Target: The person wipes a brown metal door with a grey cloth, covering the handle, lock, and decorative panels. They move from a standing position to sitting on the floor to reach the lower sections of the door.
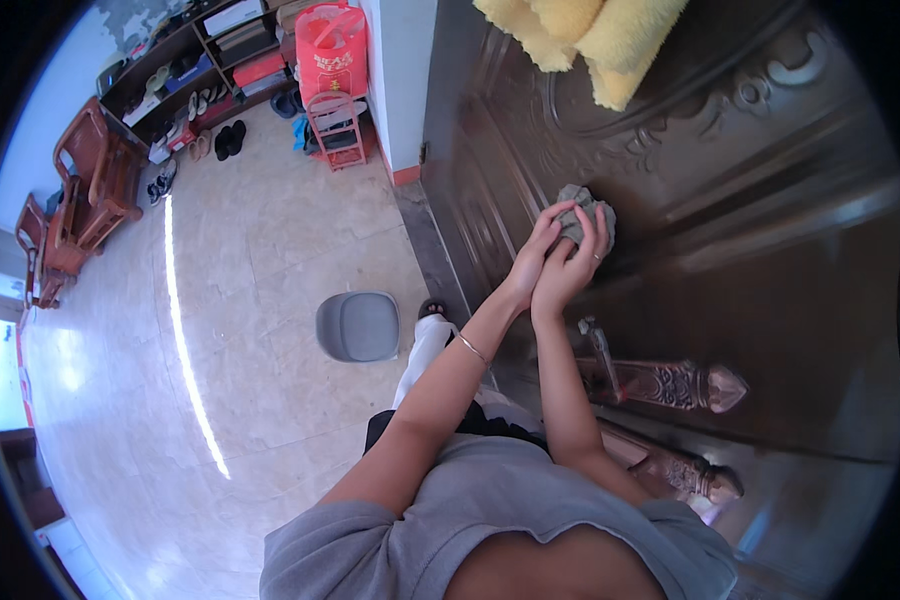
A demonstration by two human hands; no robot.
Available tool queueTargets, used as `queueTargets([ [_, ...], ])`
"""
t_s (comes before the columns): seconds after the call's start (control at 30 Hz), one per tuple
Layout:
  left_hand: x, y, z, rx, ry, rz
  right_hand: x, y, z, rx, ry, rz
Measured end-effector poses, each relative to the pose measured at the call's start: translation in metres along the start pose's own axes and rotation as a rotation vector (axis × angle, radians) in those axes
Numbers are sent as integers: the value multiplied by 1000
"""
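Both of my hands are together on a bunched grey cloth [583, 199], in front of a dark brown panelled door [780, 300] with raised moulding. My left hand [529, 259] has its fingers on the cloth's left side. Beside it, my right hand [566, 279], with a ring on one finger, spreads its fingers over the cloth's front. The palms and part of the cloth are hidden behind the fingers. Below the hands, a lever handle [606, 356] stands out from an ornate copper-coloured plate [660, 384]. A folded yellow towel [607, 45] hangs over the door's upper part.
A grey plastic stool [360, 326] stands on the tiled floor [270, 360], left of my foot [433, 308]. A shoe rack [214, 64], a red bag [332, 56] on a small pink rack [337, 135], and wooden armchairs [90, 180] line the far side.
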State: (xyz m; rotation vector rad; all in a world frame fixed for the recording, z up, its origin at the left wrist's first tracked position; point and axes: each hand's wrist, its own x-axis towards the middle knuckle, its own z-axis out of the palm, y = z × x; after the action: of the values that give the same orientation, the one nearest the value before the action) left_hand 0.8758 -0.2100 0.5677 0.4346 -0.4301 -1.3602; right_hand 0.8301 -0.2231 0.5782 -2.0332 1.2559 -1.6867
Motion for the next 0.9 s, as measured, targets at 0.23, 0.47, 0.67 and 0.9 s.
queueTargets([
  [0.23,39,35,-25,-66,-5,14,15,0,54,-88,83,-72],
  [0.47,135,104,-110,-130,44,137,53,2,187,10,-42,-80],
  [0.67,220,204,-133,-364,44,146,129,-16,287,-137,-176,-358],
  [0.9,323,316,-79,-275,-314,328,274,-90,357,-424,53,-632],
])
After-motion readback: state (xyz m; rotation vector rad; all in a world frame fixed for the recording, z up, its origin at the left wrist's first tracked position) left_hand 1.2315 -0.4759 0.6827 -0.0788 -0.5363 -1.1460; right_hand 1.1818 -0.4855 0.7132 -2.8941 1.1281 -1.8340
